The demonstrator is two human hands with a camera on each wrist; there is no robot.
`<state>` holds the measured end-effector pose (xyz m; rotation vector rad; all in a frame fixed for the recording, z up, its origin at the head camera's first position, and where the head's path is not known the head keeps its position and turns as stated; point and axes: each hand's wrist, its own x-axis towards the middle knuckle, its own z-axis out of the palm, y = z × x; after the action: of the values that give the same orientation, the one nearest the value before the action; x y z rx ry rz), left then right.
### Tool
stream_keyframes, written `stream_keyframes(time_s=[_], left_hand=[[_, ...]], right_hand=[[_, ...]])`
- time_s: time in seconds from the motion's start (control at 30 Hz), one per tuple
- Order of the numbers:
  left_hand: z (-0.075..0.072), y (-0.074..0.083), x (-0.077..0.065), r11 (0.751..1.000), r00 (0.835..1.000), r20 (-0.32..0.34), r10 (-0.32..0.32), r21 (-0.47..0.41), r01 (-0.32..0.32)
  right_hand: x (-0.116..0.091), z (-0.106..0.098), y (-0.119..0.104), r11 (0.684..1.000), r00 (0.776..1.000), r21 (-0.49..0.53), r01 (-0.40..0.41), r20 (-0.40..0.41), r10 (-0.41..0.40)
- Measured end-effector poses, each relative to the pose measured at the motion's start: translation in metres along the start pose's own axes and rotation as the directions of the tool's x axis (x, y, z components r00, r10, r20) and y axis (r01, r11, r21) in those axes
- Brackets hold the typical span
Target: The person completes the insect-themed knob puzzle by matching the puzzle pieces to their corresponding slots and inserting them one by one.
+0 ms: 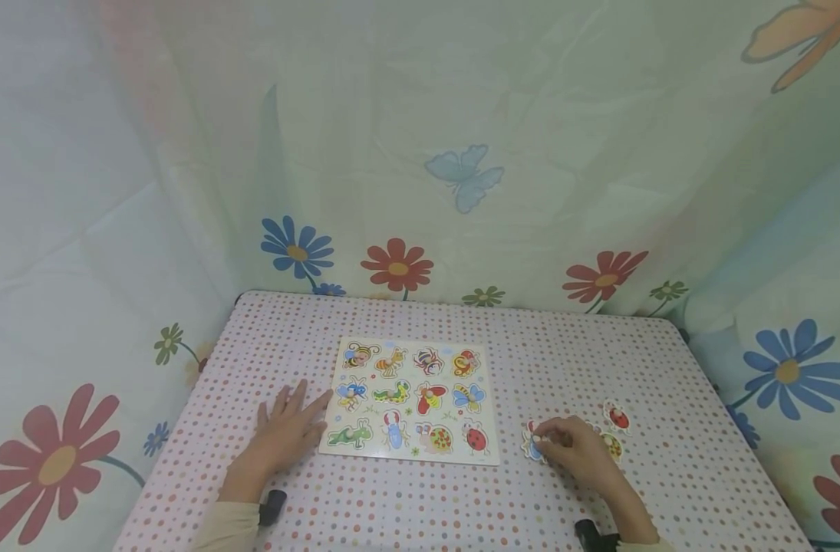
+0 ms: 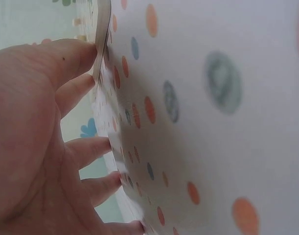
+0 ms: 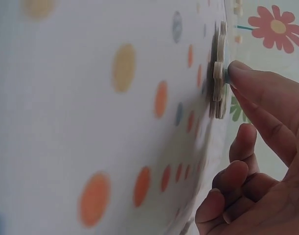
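A wooden peg puzzle board (image 1: pixel 454 458) with rows of painted bugs lies flat on the table. My left hand (image 1: pixel 286 431) rests spread on the cloth, its thumb and index fingertip at the board's left edge; the left wrist view shows them against the side of the board (image 2: pixel 103 29). To the right of the board, my right hand (image 1: pixel 580 451) pinches the knob of a beetle puzzle piece (image 1: pixel 530 445) between thumb and index finger. In the right wrist view the piece (image 3: pixel 220 73) stands edge-on, close over the cloth, the other fingers curled.
Beyond my right hand lie a ladybird piece (image 1: pixel 618 416) and a green-spotted piece (image 1: pixel 611 446), partly hidden by the hand. A dotted cloth (image 1: pixel 268 330) covers the table. A floral curtain (image 1: pixel 364 153) hangs behind and along both sides.
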<state>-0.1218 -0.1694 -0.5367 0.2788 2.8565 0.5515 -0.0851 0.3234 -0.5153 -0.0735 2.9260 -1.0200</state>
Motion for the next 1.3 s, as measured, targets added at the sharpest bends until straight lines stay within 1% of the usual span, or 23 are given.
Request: stream_keyframes(time_s=[0.17, 0.3, 0.43, 0.53, 0.8, 0.93, 1.03, 1.13, 1.2, 1.3], left_hand=[[0.000, 0.000, 0.000, 1.000, 1.000, 0.001, 0.000, -0.005, 0.000], [0.001, -0.001, 0.001, 1.000, 1.000, 0.004, -0.001, -0.008, 0.001], [0.001, 0.000, 0.002, 1.000, 1.000, 0.010, -0.006, -0.010, 0.006], [0.000, 0.000, 0.001, 1.000, 1.000, 0.008, -0.007, -0.012, 0.007], [0.000, 0.000, 0.001, 1.000, 1.000, 0.006, -0.009, -0.006, 0.009], [0.000, 0.000, 0.002, 1.000, 1.000, 0.003, -0.010, -0.003, 0.010], [0.000, 0.000, 0.001, 1.000, 1.000, 0.003, -0.011, -0.006, 0.011], [0.000, 0.000, 0.000, 1.000, 1.000, 0.001, -0.008, -0.014, 0.008], [-0.001, 0.000, 0.000, 1.000, 1.000, -0.001, -0.003, -0.016, 0.003], [-0.002, 0.000, -0.001, 1.000, 1.000, -0.008, 0.007, -0.015, -0.008]], right_hand=[[0.004, 0.002, -0.011, 1.000, 1.000, 0.000, -0.023, -0.002, 0.023], [0.010, 0.007, -0.019, 0.999, 1.000, 0.031, -0.013, 0.007, 0.013], [0.015, 0.014, -0.026, 0.997, 1.000, 0.071, 0.010, 0.027, -0.012], [0.019, 0.019, -0.034, 0.995, 0.998, 0.095, 0.042, 0.035, -0.045], [0.031, 0.037, -0.063, 0.985, 0.990, 0.134, 0.105, 0.077, -0.116], [0.038, 0.049, -0.078, 0.978, 0.979, 0.131, 0.160, 0.108, -0.174], [0.043, 0.058, -0.087, 0.965, 0.961, 0.120, 0.235, 0.123, -0.249], [0.045, 0.066, -0.096, 0.950, 0.943, 0.118, 0.289, 0.135, -0.303], [0.046, 0.070, -0.102, 0.942, 0.933, 0.125, 0.312, 0.145, -0.328], [0.048, 0.077, -0.110, 0.936, 0.925, 0.136, 0.325, 0.162, -0.344]])
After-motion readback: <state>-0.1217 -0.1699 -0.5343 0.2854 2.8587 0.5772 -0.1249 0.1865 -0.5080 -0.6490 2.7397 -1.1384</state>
